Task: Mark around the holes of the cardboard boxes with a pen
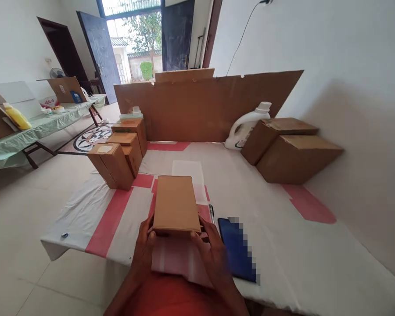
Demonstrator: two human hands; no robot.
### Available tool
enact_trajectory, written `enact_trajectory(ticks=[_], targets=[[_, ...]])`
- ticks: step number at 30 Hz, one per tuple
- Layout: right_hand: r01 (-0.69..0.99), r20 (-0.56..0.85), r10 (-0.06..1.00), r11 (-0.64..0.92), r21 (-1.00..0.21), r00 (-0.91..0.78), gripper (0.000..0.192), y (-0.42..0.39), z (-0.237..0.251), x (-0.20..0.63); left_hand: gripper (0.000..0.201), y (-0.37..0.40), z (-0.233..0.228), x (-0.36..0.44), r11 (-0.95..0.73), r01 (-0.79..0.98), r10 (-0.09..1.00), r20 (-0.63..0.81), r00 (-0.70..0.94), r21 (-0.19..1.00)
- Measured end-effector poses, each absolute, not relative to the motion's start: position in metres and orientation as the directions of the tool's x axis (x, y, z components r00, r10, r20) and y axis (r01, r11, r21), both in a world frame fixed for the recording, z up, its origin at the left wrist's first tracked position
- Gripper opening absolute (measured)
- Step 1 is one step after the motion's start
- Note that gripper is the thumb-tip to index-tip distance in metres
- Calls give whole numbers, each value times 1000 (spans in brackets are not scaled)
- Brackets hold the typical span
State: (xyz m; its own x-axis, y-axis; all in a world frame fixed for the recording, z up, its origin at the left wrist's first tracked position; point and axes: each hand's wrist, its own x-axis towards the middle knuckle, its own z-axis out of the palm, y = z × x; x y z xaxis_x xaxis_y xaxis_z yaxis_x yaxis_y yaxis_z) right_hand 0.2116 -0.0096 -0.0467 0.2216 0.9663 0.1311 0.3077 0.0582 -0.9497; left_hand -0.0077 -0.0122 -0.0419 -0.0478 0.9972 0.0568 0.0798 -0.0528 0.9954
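Both hands, the left hand (144, 251) and right hand (210, 252), grip the near end of a closed box (176, 202) lying on the table (283, 245), a phone (237, 250) just right, stacked cartons (118, 151) far left.

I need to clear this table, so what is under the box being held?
Under the cardboard box, gripped by the left hand and right hand, lies the white and pink table cover. Whatever sits directly beneath the box is hidden.
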Motion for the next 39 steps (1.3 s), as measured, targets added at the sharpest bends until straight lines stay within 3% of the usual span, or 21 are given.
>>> enact_trajectory(ticks=[5, 12, 15, 18, 24, 26, 29, 31, 36, 39], targets=[[268, 120, 973, 65, -961, 195, 80, -11, -61, 208, 71, -13, -29, -8, -61, 109, 998, 60, 17, 992], [240, 192, 949, 131, -962, 251, 52, -22, 2, 224, 73, -22, 15, -13, -228, 237, 972, 236, -4, 944], [242, 280, 932, 224, -944, 229, 50, -20, 33, 229, 82, -20, 33, -12, -328, 229, 935, 349, -56, 916], [241, 287, 934, 235, -942, 211, 49, -15, 39, 223, 77, -15, 37, -7, -382, 262, 912, 407, -48, 886], [195, 237, 964, 211, -958, 121, 48, -5, 28, 224, 63, -10, 27, -13, -283, 261, 934, 327, -143, 923], [207, 241, 956, 205, -957, 167, 53, 5, 31, 229, 60, -9, 25, -16, -276, 263, 929, 327, -174, 924], [185, 193, 959, 155, -970, 210, 75, 26, 40, 226, 60, -5, 27, -15, -265, 277, 925, 325, -196, 923], [157, 132, 985, 114, -981, 110, 86, 33, 48, 215, 59, -1, 31, -11, -240, 282, 930, 303, -207, 929], [239, 36, 999, 37, -970, -11, 57, -7, 66, 197, 51, 11, 48, -11, -210, 171, 948, 243, -203, 963], [261, -44, 994, -17, -965, -100, 44, -45, 74, 210, 51, 14, 61, -16, -159, 24, 986, 158, 53, 987]])
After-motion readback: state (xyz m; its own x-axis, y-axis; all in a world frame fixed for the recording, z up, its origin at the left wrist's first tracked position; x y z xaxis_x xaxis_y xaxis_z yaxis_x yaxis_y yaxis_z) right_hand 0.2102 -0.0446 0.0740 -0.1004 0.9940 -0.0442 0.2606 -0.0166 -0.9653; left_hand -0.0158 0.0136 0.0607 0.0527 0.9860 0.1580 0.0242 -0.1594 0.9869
